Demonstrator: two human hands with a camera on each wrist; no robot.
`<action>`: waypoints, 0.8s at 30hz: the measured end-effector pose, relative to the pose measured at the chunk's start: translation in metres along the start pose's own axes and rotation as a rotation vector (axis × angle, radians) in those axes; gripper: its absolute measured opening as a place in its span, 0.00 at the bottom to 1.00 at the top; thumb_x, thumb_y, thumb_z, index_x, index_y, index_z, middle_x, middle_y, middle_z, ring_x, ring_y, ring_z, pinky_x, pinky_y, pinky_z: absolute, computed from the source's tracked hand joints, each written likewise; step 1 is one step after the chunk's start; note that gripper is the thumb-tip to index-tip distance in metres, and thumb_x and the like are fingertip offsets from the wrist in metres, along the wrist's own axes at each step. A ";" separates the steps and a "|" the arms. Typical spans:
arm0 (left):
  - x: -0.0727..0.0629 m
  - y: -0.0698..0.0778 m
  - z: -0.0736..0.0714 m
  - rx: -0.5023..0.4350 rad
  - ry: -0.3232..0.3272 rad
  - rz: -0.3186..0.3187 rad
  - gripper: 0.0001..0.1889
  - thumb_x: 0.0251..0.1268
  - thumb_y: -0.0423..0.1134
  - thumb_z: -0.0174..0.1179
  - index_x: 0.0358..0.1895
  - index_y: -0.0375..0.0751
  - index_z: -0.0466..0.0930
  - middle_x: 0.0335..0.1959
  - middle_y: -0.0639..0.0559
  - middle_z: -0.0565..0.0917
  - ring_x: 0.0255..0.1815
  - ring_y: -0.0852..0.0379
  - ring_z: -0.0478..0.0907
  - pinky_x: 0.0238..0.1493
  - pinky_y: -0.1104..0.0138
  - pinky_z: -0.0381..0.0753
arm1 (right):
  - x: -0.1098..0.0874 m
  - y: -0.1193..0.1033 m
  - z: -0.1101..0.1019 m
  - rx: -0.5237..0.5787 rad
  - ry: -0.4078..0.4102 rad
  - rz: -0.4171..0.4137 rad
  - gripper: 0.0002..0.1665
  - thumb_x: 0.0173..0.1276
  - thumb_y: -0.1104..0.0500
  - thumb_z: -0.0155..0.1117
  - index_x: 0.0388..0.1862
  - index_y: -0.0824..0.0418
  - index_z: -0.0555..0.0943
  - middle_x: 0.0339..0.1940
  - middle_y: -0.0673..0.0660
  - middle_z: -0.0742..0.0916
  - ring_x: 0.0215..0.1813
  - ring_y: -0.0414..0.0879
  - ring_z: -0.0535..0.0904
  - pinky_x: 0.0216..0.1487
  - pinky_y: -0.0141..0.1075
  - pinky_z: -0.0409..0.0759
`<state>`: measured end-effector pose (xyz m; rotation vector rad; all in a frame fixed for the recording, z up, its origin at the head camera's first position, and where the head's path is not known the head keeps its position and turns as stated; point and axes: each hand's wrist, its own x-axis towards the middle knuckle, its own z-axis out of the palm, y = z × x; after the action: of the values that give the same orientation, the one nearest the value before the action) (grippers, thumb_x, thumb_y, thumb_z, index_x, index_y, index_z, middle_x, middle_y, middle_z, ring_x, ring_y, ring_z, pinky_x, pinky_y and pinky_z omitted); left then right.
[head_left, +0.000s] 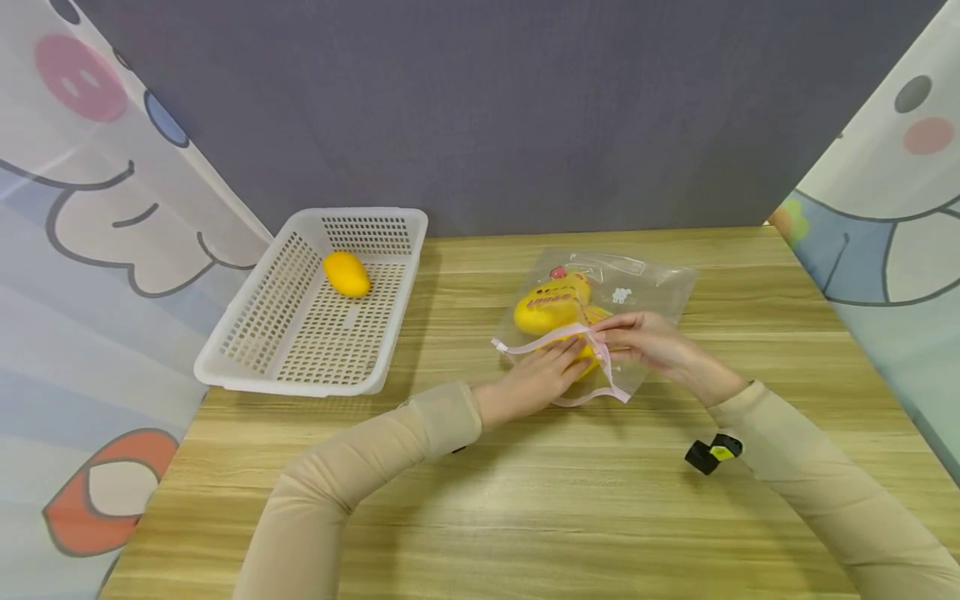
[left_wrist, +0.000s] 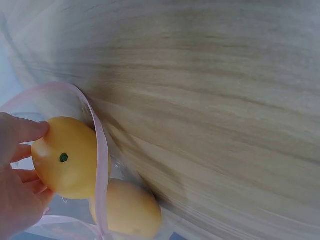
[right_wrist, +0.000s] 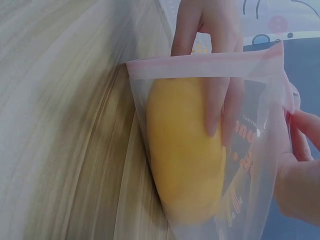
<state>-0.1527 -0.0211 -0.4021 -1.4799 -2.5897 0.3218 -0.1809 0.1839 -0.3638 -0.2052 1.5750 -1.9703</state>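
Currently, left hand (head_left: 531, 382) gripping mango (left_wrist: 75, 177) just inside clear zip bag (head_left: 660, 292); right hand (head_left: 660, 344) pinching pink rim (right_wrist: 170, 68). Mango's long axis running from rim inward, green stem (left_wrist: 63, 157) end facing out; skin showing smooth, yellow-orange. Another mango (head_left: 347, 274) sitting in white basket (head_left: 300, 388).

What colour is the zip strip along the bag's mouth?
Pale pink; the zip strip shows best in the left wrist view.

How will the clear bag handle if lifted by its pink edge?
Probably floppy: the clear bag looks thin, and its pink edge bows into a curve. Likely to sag low, as several yellow fruits lie inside. Those could roll out if tipped: they're rounded, and the mouth is open.
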 end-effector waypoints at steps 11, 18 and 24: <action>-0.008 -0.003 -0.004 -0.114 0.036 0.042 0.23 0.64 0.35 0.48 0.63 0.39 0.62 0.66 0.40 0.58 0.67 0.48 0.53 0.66 0.63 0.52 | -0.001 -0.001 0.001 0.001 0.018 -0.006 0.15 0.63 0.71 0.51 0.30 0.57 0.84 0.32 0.53 0.85 0.35 0.41 0.81 0.38 0.31 0.79; -0.024 -0.006 -0.015 -0.143 0.126 0.105 0.19 0.62 0.36 0.51 0.56 0.38 0.70 0.58 0.42 0.69 0.59 0.49 0.66 0.61 0.63 0.62 | -0.001 -0.001 0.002 -0.002 0.030 -0.002 0.15 0.62 0.71 0.52 0.30 0.57 0.84 0.32 0.52 0.85 0.35 0.41 0.81 0.38 0.31 0.79; -0.039 -0.011 -0.034 -0.162 0.142 0.101 0.17 0.58 0.37 0.56 0.52 0.39 0.74 0.52 0.43 0.74 0.54 0.50 0.71 0.58 0.63 0.67 | -0.002 0.000 0.002 0.009 0.029 -0.006 0.15 0.62 0.71 0.52 0.29 0.57 0.84 0.32 0.52 0.85 0.34 0.41 0.81 0.37 0.30 0.79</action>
<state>-0.1343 -0.0557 -0.3668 -1.6248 -2.4846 0.0161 -0.1786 0.1833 -0.3624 -0.1789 1.5858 -1.9931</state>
